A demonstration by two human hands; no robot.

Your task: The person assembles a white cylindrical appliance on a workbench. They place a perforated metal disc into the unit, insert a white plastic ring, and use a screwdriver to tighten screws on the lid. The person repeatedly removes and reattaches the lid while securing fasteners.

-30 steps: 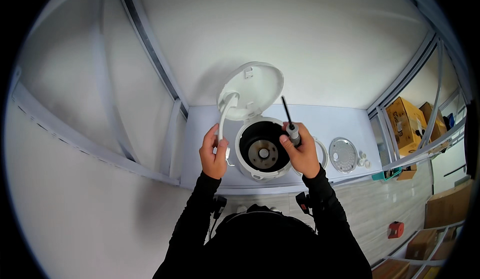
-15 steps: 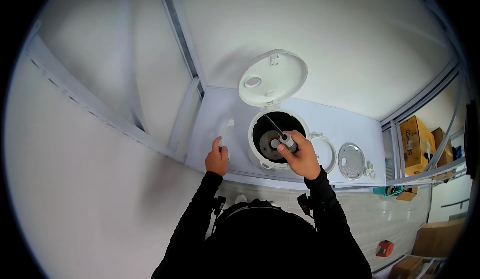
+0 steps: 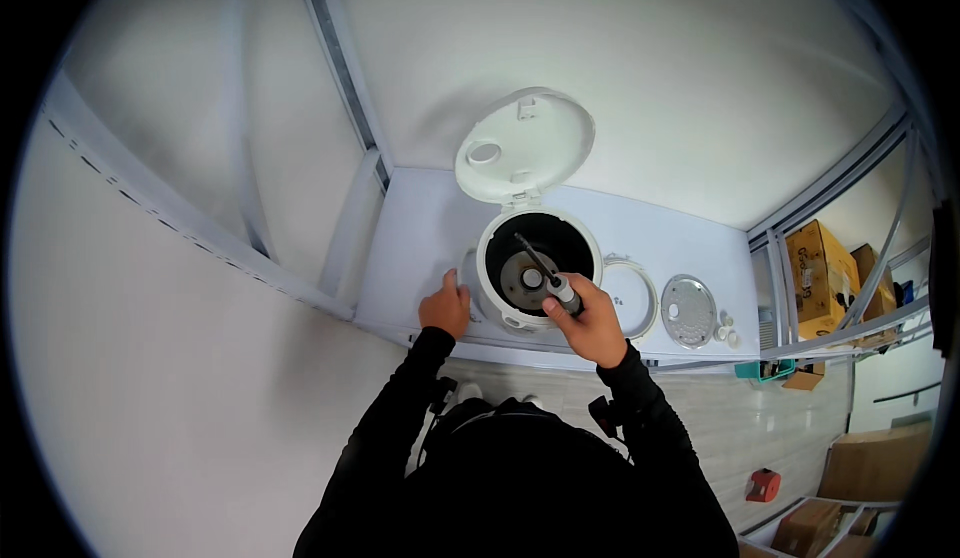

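A white rice cooker (image 3: 540, 319) stands on the table with its round lid (image 3: 543, 148) tilted up. Its dark interior shows a metal heating plate (image 3: 514, 283) at the bottom. My right hand (image 3: 588, 326) is closed around the grey grip of a screwdriver (image 3: 563, 294), whose dark shaft slants up and left over the cooker's opening. At the cooker's left side, my left hand (image 3: 446, 308) is closed on a curved white handle (image 3: 467, 266); its fingers partly cover this piece. The handle lies close against the cooker body, and whether they touch I cannot tell.
Right of the cooker lie a white ring (image 3: 652, 303), a perforated round metal plate (image 3: 690, 312) and several small white parts (image 3: 725, 330). The white table (image 3: 400, 223) meets a wall behind. Metal frame posts flank it; cardboard boxes (image 3: 822, 268) stand at far right.
My left hand has brought the curved white handle rightward, from apart to close beside the cooker. The screwdriver stays in my right hand over the opening. The whole view has shifted slightly.
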